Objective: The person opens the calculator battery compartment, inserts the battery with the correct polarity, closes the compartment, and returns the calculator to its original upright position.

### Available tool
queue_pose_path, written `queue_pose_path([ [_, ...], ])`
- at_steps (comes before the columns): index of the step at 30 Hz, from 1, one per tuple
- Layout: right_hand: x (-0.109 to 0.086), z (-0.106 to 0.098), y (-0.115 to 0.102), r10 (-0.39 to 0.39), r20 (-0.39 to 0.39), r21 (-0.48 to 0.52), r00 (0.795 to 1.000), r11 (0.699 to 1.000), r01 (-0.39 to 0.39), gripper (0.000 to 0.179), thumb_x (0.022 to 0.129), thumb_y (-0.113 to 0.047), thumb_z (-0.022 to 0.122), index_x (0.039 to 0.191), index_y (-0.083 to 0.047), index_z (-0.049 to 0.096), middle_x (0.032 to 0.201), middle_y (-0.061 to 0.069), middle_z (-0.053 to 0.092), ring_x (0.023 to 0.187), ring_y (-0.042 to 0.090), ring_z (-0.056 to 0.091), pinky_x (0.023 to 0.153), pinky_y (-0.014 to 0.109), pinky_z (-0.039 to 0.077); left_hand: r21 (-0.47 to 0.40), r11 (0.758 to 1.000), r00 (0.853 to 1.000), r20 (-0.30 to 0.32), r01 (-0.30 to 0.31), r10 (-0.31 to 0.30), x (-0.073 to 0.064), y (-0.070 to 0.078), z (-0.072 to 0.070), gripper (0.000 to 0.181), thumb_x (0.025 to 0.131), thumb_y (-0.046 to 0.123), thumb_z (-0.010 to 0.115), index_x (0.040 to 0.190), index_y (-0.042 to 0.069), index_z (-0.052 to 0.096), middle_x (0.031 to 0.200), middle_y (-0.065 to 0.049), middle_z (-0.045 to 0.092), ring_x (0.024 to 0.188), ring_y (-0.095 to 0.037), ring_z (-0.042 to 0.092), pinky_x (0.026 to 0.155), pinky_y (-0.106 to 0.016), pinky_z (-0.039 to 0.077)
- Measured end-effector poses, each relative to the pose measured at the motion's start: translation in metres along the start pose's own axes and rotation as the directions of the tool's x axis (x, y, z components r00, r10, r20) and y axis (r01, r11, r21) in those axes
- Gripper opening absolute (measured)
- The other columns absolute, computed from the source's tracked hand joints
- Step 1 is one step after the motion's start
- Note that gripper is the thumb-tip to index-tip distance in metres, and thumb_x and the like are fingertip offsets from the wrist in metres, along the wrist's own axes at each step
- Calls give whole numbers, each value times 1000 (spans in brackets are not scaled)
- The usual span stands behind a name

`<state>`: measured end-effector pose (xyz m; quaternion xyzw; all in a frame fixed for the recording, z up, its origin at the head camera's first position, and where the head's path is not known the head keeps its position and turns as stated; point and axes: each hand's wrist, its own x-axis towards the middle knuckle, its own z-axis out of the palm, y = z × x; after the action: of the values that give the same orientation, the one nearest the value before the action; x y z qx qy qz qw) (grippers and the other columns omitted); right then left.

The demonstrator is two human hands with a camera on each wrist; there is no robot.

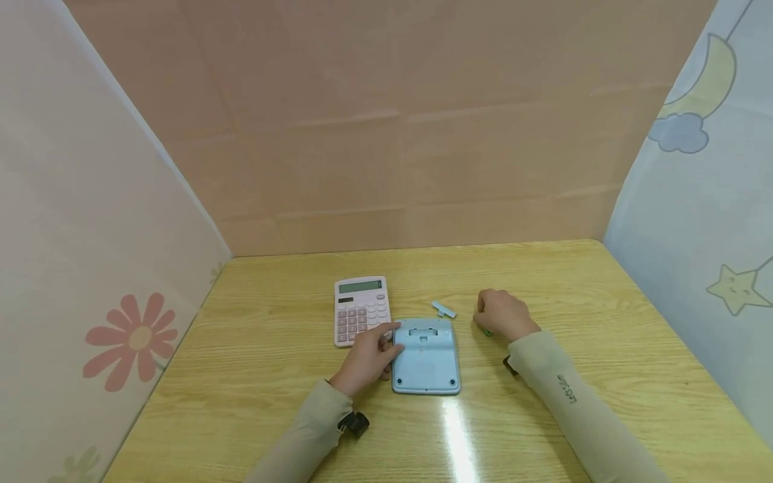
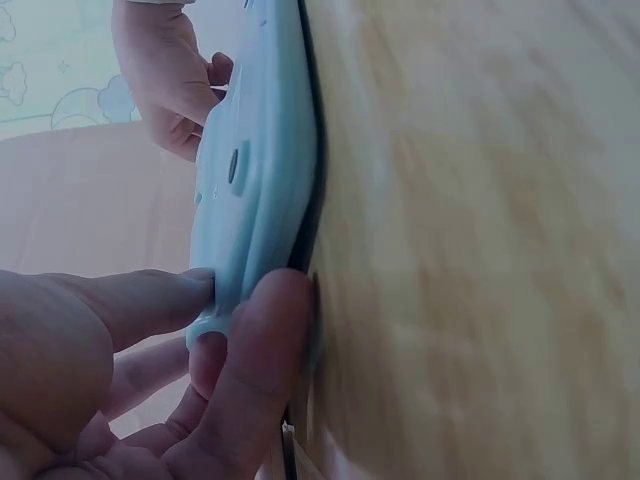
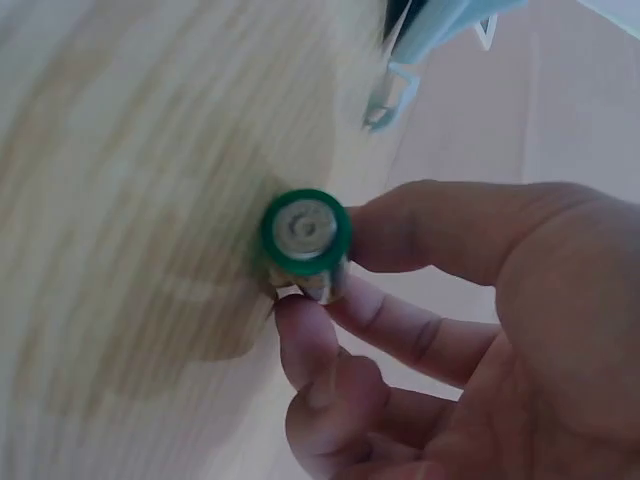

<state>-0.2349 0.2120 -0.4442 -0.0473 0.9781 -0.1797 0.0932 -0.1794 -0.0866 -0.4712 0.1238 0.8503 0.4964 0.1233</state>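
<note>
Nearest you, your left hand [image 1: 364, 357] pinches the left edge of the light-blue calculator [image 1: 425, 365], which lies back up on the wooden table [image 1: 241, 376]; expect a light, stiff, slightly slick shell, best held by its sides, clear of the battery compartment [image 1: 423, 332] towards its far end. Its smooth, pale back has dark round feet [image 1: 452, 382] in the near corners. To the right of it, your right hand [image 1: 504, 316] holds a battery [image 3: 305, 230] between thumb and fingers, closed down to its width. That rigid cylinder, green-banded around a silvery end, is probably dense for its size and prone to roll, so grip its sides. Farther off lie a slim light-blue battery cover [image 1: 443, 309], likely fragile at its tab, and, leftward, a pink calculator [image 1: 361, 310], display up.
</note>
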Motion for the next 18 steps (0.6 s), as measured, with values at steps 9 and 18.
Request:
queue_pose_path([
  [9,-4,3,-18,-161,-112,65,981,983,169,6,91,-13,63,91,-9,68,74,3,61,62,16,51,54,30,43,42,999,1000,9,-30,29,-1,4,1,42,98,10,65,139,8,58,75,-5,57,53,-15,56,46,-28,54],
  [18,-17,8,-59,-409,-305,93,860,886,455,10,94,-18,72,100,-12,76,92,-2,68,67,11,53,58,28,47,-11,1000,1000,23,-9,9,1,5,2,43,97,10,67,139,6,57,75,-8,59,55,-18,63,49,-33,57],
])
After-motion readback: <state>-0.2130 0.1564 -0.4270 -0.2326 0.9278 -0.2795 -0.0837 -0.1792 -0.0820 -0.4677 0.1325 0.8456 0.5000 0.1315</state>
